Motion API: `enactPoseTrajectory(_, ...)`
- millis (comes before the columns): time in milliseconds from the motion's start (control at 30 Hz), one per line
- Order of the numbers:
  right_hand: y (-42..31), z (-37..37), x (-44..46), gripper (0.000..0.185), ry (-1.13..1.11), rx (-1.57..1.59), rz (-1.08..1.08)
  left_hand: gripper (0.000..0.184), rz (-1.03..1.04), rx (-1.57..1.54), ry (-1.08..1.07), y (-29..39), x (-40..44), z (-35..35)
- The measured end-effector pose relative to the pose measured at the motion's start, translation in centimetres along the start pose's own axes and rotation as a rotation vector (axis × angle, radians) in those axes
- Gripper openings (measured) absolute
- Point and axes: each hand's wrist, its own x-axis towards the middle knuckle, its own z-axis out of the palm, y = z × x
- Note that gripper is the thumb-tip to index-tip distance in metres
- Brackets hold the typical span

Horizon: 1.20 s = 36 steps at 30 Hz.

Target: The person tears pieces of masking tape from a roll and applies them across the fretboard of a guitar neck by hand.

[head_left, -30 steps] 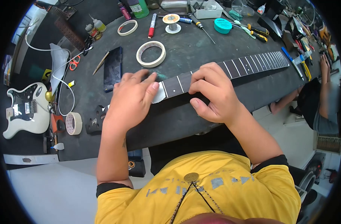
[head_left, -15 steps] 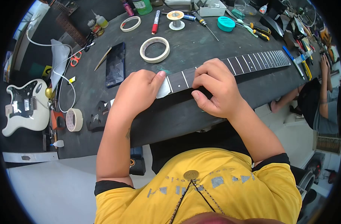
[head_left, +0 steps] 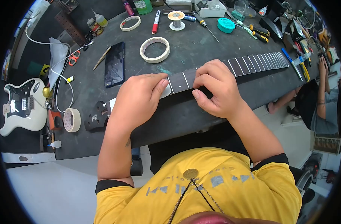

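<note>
A guitar neck [head_left: 258,63] with a dark fretboard lies slanted along the front of the bench, its black headstock [head_left: 95,120] at the left. Pale tape [head_left: 166,92] covers part of the neck by the first fret. My left hand [head_left: 142,98] is closed over the neck there, thumb and forefinger together at the tape's edge; its other fingers are hidden. Over the lower frets, my right hand [head_left: 218,89] grips the neck with curled fingers, while its thumb stands off the near edge.
Behind the neck are a masking tape roll [head_left: 155,59], a phone [head_left: 115,64], a red marker [head_left: 156,23], a solder spool [head_left: 176,24] and a screwdriver [head_left: 206,26]. A white guitar body [head_left: 30,119] lies at left. Another person [head_left: 321,97] sits at right.
My left hand has shifted slightly, its forefinger now stretched forward beside the thumb at the tape's edge, covering more of the tape. My right hand stays in place on the neck.
</note>
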Motion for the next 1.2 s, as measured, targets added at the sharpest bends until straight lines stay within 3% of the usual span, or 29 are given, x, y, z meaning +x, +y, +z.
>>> enactPoseTrajectory(167,0.1,0.1,-0.1,0.018,0.008,0.004,-0.001,0.036,-0.206,-0.073,-0.065,-0.1,0.8,0.1)
enactPoseTrajectory(267,0.1,0.1,0.0,0.018,0.008,0.006,-0.008,0.045,-0.253,0.033,-0.085,-0.3,1.5,0.4)
enactPoseTrajectory(367,0.1,0.1,-0.1,0.018,0.003,0.009,-0.006,0.053,-0.256,0.074,-0.045,-0.3,1.5,0.9)
enactPoseTrajectory(600,0.1,0.0,-0.1,0.018,0.0,0.006,-0.001,0.039,-0.306,-0.009,-0.193,-0.3,1.7,-0.4)
enactPoseTrajectory(867,0.1,0.0,-0.2,0.019,0.016,0.005,0.007,0.052,-0.284,0.016,-0.269,0.0,1.5,-1.3)
enactPoseTrajectory(967,0.1,0.0,-0.2,0.019,0.016,0.008,0.007,0.053,-0.225,0.076,-0.228,0.1,1.1,-1.0)
enactPoseTrajectory(1200,0.2,0.3,-0.1,0.017,0.015,-0.009,-0.006,0.061,0.214,0.373,0.001,-1.8,-1.1,1.2)
